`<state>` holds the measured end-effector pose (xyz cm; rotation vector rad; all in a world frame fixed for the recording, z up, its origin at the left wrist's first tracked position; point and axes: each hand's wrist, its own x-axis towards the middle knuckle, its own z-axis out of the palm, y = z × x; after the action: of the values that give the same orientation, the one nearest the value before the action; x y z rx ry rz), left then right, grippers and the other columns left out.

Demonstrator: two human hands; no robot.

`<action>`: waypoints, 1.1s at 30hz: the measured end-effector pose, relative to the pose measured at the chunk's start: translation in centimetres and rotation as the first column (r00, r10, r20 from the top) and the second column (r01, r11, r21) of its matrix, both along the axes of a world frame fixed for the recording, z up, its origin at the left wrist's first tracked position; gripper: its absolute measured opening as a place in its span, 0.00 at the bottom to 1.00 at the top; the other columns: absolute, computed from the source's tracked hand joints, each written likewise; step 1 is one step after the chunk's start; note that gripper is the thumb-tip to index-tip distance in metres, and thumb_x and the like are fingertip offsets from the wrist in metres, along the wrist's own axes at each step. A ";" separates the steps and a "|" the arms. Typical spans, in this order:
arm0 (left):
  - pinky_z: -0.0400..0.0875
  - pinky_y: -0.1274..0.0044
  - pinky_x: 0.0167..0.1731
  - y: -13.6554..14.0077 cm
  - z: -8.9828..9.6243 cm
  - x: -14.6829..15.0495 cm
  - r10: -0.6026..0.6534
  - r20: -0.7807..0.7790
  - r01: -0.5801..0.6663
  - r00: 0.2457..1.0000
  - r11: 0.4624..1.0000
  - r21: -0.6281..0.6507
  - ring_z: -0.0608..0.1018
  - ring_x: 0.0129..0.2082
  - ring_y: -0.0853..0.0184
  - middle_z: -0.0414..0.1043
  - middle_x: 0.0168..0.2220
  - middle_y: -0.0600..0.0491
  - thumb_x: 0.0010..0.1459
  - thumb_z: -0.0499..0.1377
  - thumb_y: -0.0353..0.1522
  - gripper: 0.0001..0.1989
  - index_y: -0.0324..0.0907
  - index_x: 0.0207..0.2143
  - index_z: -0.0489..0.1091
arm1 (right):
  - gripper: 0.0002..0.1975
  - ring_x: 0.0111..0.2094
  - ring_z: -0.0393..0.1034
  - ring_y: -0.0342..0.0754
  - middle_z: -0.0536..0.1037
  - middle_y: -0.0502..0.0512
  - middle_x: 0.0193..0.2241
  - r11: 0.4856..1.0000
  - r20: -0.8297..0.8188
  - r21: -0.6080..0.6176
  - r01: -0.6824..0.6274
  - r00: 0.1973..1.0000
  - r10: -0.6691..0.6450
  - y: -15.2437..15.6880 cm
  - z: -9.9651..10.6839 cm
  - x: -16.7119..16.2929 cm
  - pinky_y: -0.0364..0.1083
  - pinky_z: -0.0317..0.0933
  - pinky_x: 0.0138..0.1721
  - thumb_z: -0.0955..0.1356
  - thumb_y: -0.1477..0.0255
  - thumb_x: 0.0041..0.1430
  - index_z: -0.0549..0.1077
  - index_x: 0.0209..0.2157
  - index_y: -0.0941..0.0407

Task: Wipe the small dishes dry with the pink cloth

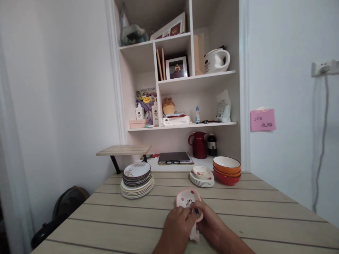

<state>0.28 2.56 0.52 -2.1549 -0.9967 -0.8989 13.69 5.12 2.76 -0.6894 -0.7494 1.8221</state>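
Note:
A small square white bowl (182, 198) with a pink rim, red dots and the word CAT inside is near the table's front, its far side tilted up. My right hand (210, 220) is closed on the bowl's right side, thumb over the rim. A crumpled pale tissue or thin cloth (194, 234) is bunched in my left hand (178, 222), which presses toward the inside of the bowl; a loose end hangs below. My fingers cover the near part of the bowl. Whether its base touches the table cannot be made out.
Stacked plates (137, 183) stand at the left on the slatted table (111, 215). Further back are small plates (202, 181) topped by a small dish (202, 172), and orange and red bowls (227, 171). Behind are a laptop (174, 156), glasses (172, 162) and a red jug (200, 144).

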 end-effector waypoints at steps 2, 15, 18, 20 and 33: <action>0.70 0.75 0.33 0.0 0.0 0.0 0.001 0.005 -0.001 1.000 1.000 -0.014 0.76 0.35 0.67 0.74 0.38 0.54 0.62 0.56 0.28 0.11 0.45 0.47 0.69 | 0.17 0.23 0.71 0.46 0.76 0.48 0.22 1.000 0.003 0.003 -0.007 1.000 0.007 0.0 0.0 0.0 0.43 0.62 0.24 0.70 0.75 0.42 0.67 0.37 0.54; 0.69 0.77 0.32 0.0 -0.1 0.1 0.038 0.033 -0.037 0.999 0.999 -0.016 0.74 0.33 0.67 0.73 0.35 0.54 0.62 0.54 0.28 0.11 0.46 0.44 0.71 | 0.17 0.23 0.71 0.46 0.76 0.48 0.22 0.999 0.008 0.025 -0.030 1.000 0.029 -0.2 0.4 0.0 0.42 0.62 0.24 0.70 0.76 0.42 0.68 0.37 0.54; 0.69 0.77 0.33 0.1 -0.3 0.0 0.029 0.044 -0.027 0.999 0.999 -0.038 0.74 0.33 0.66 0.74 0.35 0.54 0.62 0.53 0.27 0.11 0.46 0.45 0.71 | 0.16 0.23 0.70 0.45 0.75 0.47 0.22 1.000 0.019 0.028 -0.011 1.000 0.011 0.0 0.1 0.0 0.42 0.61 0.24 0.70 0.76 0.42 0.68 0.36 0.55; 0.69 0.76 0.33 0.2 -0.4 0.0 0.019 0.048 -0.016 0.999 0.999 -0.051 0.74 0.34 0.66 0.74 0.36 0.53 0.61 0.54 0.27 0.12 0.46 0.45 0.71 | 0.15 0.22 0.70 0.44 0.74 0.47 0.21 1.000 0.022 0.030 -0.009 1.000 0.008 0.1 0.0 0.0 0.41 0.60 0.23 0.70 0.76 0.42 0.68 0.35 0.55; 0.70 0.74 0.33 0.5 -0.8 0.0 0.041 0.056 -0.031 0.998 0.987 -0.156 0.75 0.35 0.64 0.74 0.38 0.56 0.55 0.61 0.27 0.14 0.47 0.44 0.70 | 0.17 0.23 0.70 0.44 0.75 0.48 0.22 0.999 0.053 0.039 -0.022 0.998 0.020 -0.1 0.1 0.0 0.41 0.60 0.23 0.70 0.76 0.43 0.66 0.38 0.55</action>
<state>0.30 3.10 -0.29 -2.2422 -1.1661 -0.8987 13.70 5.05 2.87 -0.7088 -0.8283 1.8094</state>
